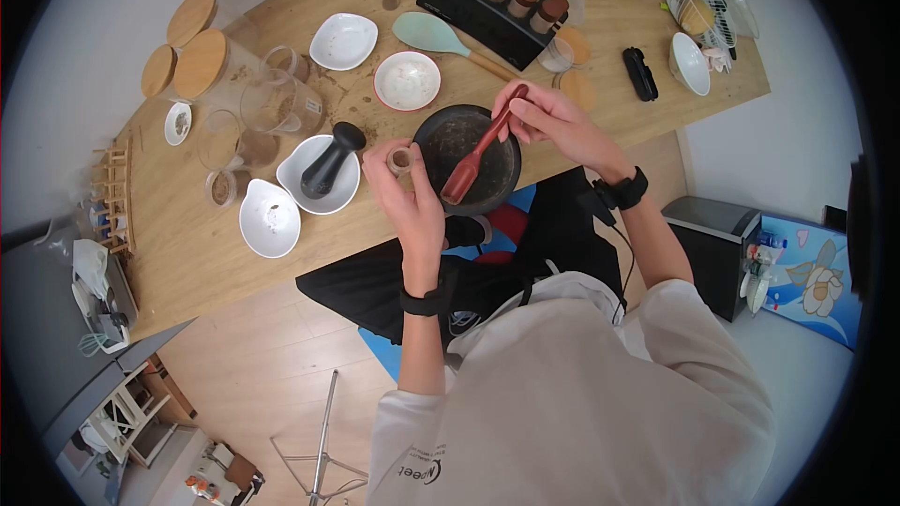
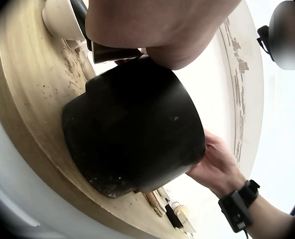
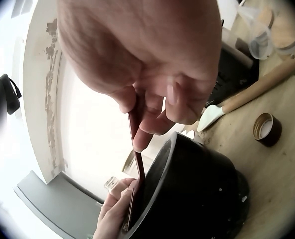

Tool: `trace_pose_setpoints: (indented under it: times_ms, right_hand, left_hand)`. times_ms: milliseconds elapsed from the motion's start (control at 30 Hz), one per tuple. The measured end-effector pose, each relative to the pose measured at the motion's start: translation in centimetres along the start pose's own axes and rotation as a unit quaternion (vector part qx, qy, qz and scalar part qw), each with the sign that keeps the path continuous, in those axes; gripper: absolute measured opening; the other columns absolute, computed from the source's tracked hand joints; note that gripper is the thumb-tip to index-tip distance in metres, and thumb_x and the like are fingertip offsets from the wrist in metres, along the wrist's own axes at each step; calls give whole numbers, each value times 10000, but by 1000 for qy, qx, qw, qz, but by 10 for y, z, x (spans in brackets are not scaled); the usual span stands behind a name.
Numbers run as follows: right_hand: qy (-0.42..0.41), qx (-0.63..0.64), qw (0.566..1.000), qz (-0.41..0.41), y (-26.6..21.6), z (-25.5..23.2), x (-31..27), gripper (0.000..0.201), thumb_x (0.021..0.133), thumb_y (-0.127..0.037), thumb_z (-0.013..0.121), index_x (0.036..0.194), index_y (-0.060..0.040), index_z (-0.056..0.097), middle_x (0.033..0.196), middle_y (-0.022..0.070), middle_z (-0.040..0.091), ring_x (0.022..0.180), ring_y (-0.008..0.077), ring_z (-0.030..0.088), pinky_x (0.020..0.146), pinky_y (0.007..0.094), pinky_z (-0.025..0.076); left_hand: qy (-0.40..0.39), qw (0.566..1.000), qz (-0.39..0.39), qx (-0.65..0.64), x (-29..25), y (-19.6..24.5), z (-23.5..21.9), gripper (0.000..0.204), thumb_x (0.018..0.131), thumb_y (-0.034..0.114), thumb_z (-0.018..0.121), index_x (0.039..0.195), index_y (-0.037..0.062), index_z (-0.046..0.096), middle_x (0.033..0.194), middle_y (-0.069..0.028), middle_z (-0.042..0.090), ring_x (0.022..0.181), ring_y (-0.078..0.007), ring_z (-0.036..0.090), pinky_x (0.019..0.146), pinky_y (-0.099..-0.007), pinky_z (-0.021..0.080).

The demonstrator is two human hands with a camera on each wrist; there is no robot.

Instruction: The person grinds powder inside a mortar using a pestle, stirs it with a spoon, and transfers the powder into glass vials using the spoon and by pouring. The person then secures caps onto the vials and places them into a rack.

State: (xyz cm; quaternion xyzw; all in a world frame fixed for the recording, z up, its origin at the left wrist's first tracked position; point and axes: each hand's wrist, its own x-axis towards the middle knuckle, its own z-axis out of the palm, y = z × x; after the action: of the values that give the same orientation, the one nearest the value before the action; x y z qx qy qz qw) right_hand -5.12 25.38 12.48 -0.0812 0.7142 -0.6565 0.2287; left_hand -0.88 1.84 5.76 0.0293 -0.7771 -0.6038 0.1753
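One red scoop (image 1: 476, 156) in right grip (image 1: 555, 124)

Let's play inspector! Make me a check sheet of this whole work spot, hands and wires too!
Surface: wooden table, brown powder scattered on it.
Job's things: black mortar; red spatula at its mouth; small jar beside it.
Clutter: black pestle in a white bowl; spice rack with brown-capped bottles.
Hands: left hand grips the small jar; right hand holds the red spatula.
Cables: thin dark cable below the right wristband.
Surroundings: metal legs on the floor; flower picture at the right.
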Motion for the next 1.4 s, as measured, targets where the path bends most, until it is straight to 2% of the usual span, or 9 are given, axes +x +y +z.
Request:
trace_pose_setpoints:
  times_ms: [300,500,567,600,667,867,967,1300,1400]
  right_hand:
    - [14,37,999,20,8,1,-8,303,1177,-355,450,1223,-105,616,973,-14,670,740,23,450,625,193,316]
    - [55,56,996,48,17,4,-16,310,1179,-379,443,1211,-120,612,955,-24,662,729,17,448,608,187,307]
    - [64,82,993,48,21,2,-18,316,1180,-392,441,1213,-127,610,943,-26,659,727,14,450,602,187,303]
    - [63,83,993,46,22,1,-20,316,1180,-392,441,1213,-127,610,943,-26,659,727,14,450,602,187,303]
    - [103,125,986,42,23,0,-25,335,1179,-392,453,1233,-110,626,975,2,687,703,15,461,583,190,304]
    - [167,206,964,25,10,-7,-41,341,1170,-413,473,1238,-118,629,965,0,682,709,19,466,572,194,277]
    - [159,235,959,13,5,-10,-44,330,1164,-414,487,1244,-129,634,960,-6,674,714,25,473,576,195,278]
    - [171,200,964,44,-5,-7,-43,324,1154,-433,506,1191,-144,647,955,-33,672,727,25,505,582,192,299]
    - [185,191,962,58,-9,-7,-42,325,1156,-434,501,1174,-145,649,928,-37,673,737,21,538,585,182,312]
  left_hand:
    - [5,1000,-4,-8,-2,-1,1,155,1010,12,652,1148,-21,590,1110,-169,599,1064,-337,572,970,-424,452]
    - [5,1000,12,9,0,0,-1,153,1003,13,655,1141,-22,600,1105,-171,598,1070,-348,568,974,-434,447]
    - [1,997,53,49,2,0,-3,130,1023,44,664,1131,-8,614,1091,-135,616,1026,-288,582,948,-390,462]
    - [1,997,55,51,3,2,-4,130,1023,44,664,1131,-8,614,1091,-135,616,1026,-288,582,948,-390,462]
    - [-12,992,90,83,7,6,-6,133,981,2,682,1110,7,652,1086,-137,604,1054,-322,582,962,-416,459]
    - [-50,980,131,144,12,15,-9,285,864,-53,710,1119,72,738,1080,-122,586,1050,-326,563,960,-432,438]
    - [-65,973,160,153,15,23,-6,333,821,-61,716,1117,86,761,1077,-110,588,1035,-314,558,965,-429,423]
    - [-76,971,175,142,11,27,1,292,844,-32,732,1106,92,772,1066,-95,607,1052,-301,569,1012,-428,404]
    - [-81,973,177,125,12,26,2,390,790,-102,690,1108,109,771,1102,-102,616,1088,-323,566,1026,-470,405]
